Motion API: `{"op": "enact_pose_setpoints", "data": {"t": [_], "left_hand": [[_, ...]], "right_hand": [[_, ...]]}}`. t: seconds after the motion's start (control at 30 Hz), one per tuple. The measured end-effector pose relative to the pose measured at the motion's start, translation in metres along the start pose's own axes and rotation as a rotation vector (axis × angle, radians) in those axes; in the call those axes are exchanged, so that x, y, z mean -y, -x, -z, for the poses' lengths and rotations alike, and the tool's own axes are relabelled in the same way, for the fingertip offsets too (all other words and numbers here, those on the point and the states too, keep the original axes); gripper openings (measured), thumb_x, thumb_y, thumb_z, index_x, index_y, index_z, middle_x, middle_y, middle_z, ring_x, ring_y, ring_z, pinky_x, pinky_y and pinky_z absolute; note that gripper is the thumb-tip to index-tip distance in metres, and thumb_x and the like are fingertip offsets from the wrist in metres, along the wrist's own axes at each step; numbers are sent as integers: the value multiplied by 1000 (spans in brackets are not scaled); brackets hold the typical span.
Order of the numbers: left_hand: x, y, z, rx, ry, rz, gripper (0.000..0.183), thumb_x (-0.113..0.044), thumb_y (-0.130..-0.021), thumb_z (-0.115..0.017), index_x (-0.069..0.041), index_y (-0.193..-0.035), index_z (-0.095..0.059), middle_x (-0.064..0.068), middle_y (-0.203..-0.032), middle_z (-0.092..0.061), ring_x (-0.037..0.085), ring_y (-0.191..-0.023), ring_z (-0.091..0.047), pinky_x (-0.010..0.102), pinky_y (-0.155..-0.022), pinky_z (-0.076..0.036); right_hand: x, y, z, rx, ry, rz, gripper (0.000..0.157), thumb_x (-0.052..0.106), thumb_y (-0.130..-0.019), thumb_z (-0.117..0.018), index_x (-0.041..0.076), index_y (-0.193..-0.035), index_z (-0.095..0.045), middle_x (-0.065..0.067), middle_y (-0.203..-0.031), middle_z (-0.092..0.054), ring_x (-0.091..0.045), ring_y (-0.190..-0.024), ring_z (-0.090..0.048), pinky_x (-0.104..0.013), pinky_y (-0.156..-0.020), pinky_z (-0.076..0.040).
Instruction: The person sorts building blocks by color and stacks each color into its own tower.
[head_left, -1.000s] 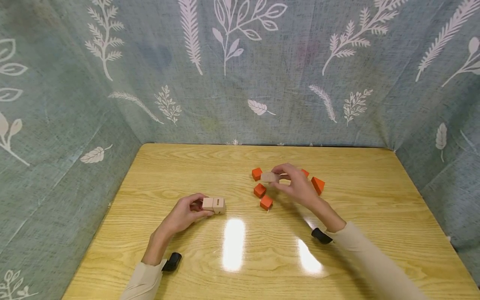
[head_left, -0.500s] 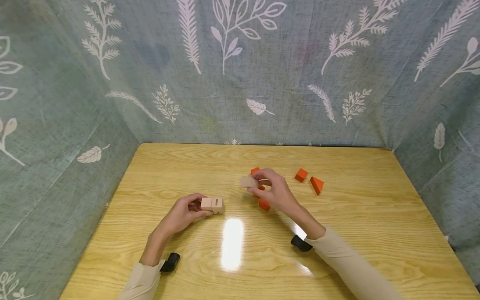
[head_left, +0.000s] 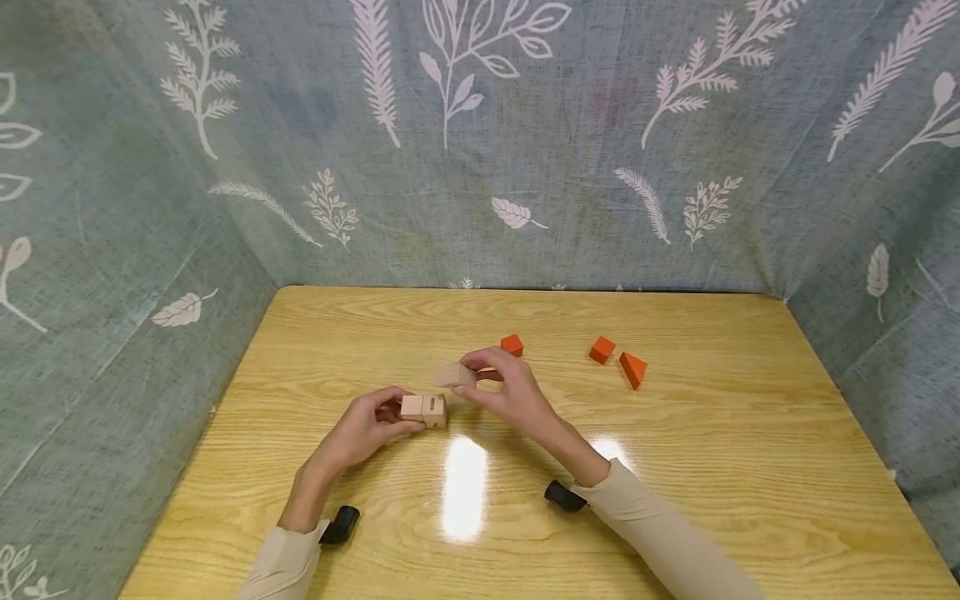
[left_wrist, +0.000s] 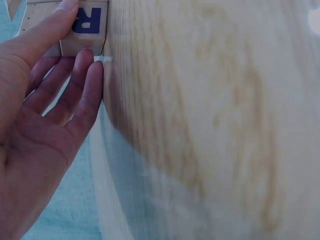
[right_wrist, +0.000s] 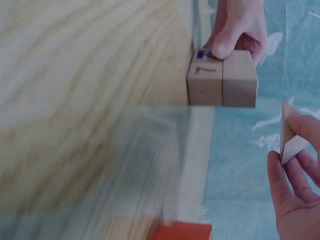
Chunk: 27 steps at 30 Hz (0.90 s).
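Wooden letter blocks (head_left: 413, 407) are stacked on the table, gripped by my left hand (head_left: 367, 429) from the left side. In the left wrist view, a lettered block (left_wrist: 89, 27) shows a dark R, with the thumb over its edge. The right wrist view shows a plain block (right_wrist: 240, 80) on top of a lettered one. My right hand (head_left: 513, 400) pinches a pale wooden wedge-shaped block (head_left: 453, 377) between thumb and fingers. It is up in the air, just beyond the stack and to its right. A sloping face of the wedge (right_wrist: 286, 135) shows in the right wrist view.
A red cube (head_left: 512, 345) lies just behind the right hand. Another red cube (head_left: 602, 350) and a red triangular block (head_left: 633, 370) lie further right on the wooden table (head_left: 720, 433). Leaf-patterned cloth (head_left: 420, 192) hangs around the table's back and sides.
My right hand has carried the wedge-shaped block leftward from above the red blocks to near the stack, and now covers two red cubes seen earlier. The left hand has stayed put.
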<state>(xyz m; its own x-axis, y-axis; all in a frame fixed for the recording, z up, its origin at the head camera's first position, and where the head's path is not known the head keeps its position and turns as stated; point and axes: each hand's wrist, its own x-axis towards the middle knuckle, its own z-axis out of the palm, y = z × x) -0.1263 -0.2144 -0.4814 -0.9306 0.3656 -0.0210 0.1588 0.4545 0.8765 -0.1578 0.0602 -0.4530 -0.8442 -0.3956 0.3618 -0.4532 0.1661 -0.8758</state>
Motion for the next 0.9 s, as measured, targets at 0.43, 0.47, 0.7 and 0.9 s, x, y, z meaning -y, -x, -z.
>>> {"op": "enact_pose_setpoints", "data": {"t": [0.43, 0.47, 0.7, 0.9], "left_hand": [[0, 0, 2, 13, 29, -11, 32, -10, -91, -80, -6, -120, -68, 7, -105, -68, 20, -87, -68, 29, -74, -57], [0, 0, 1, 12, 33, -13, 31, -10, -91, -80, -6, -120, -68, 7, -105, -68, 20, -87, -69, 29, -75, -58], [1, -1, 1, 12, 51, -52, 27, -5, -91, -78, -4, -117, -69, 9, -107, -68, 20, -88, -68, 31, -78, -58], [3, -2, 0, 4, 49, -68, 23, -5, -90, -79, -5, -111, -70, 8, -104, -68, 21, -87, -67, 31, -78, -57]], "right_hand": [[4, -3, -32, 86, 59, 68, 31, 13, -91, -81, 4, -118, -69, -5, -111, -67, -17, -104, -65, -36, -92, -56], [4, -3, -34, 92, 70, 77, 31, 14, -91, -81, 4, -118, -69, -6, -111, -66, -17, -104, -65, -39, -92, -57], [1, -3, -43, 125, 109, 109, 29, 11, -92, -80, 4, -117, -68, -6, -110, -65, -15, -101, -63, -37, -89, -57], [0, -3, -47, 141, 140, 119, 30, 12, -90, -82, 3, -116, -69, -6, -111, -66, -16, -101, -63, -32, -89, -56]]}}
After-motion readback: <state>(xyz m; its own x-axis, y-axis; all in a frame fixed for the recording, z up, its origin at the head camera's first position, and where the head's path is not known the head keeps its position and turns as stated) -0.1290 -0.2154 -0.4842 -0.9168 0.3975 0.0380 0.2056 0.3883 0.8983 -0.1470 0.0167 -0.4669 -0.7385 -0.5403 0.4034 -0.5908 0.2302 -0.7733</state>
